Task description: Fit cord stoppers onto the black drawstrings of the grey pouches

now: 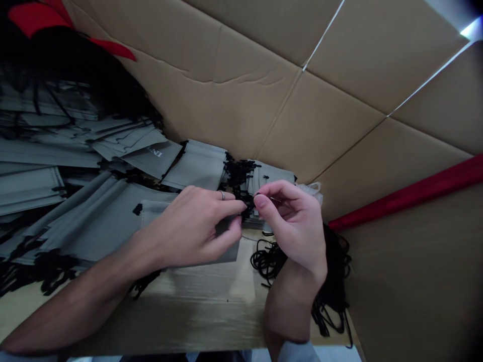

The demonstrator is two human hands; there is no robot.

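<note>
On the bench (196, 306), right in front of the cardboard walls (241, 90), we're working a grey fabric pouch (158, 213) that's lying flat under our left hand (192, 229). Both hands are coming together at the pouch's open end: the left hand is pinching the fabric edge between thumb and fingers, and the right hand (292, 223) is pinching a thin black cord (249, 206) right at its fingertips, so the two are nearly touching. Looks to us like we're in the threading or knotting step on the drawstring, and the next bit is probably going to need a steady pinch and a small, careful pull without letting the pouch mouth slip. A loose tangle of black cords (269, 259) is sitting just below the right hand, and a big heap of the same grey pouches (56, 166) is piling up to the left and behind. Hard to tell whether the cord is already through the channel, since our fingers are covering that spot. The printed lettering on one pouch is too small to read, and the dark stuff at top left is basically unreadable.
</note>
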